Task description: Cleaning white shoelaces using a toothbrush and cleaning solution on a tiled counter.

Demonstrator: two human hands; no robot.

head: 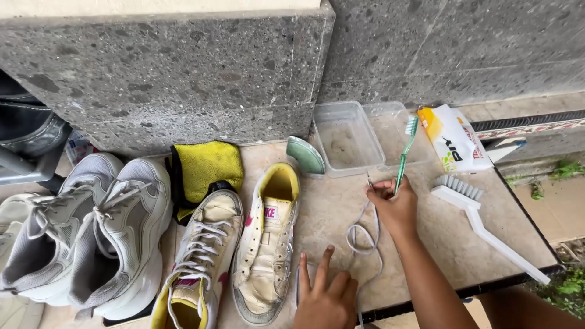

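Shoelace (364,234) is pinned flat by the splayed left hand (326,298); the right hand (395,204) grips a green toothbrush (405,152) and the lace's far end, best kept taut.

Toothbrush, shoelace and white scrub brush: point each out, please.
green toothbrush (404,157), head view, mid handle.
shoelace (364,234), head view, loop on the tabletop.
white scrub brush (481,225), head view, upper handle.

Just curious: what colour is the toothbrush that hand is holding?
Green, with a white head; the toothbrush in the right hand shows clearly in the head view.
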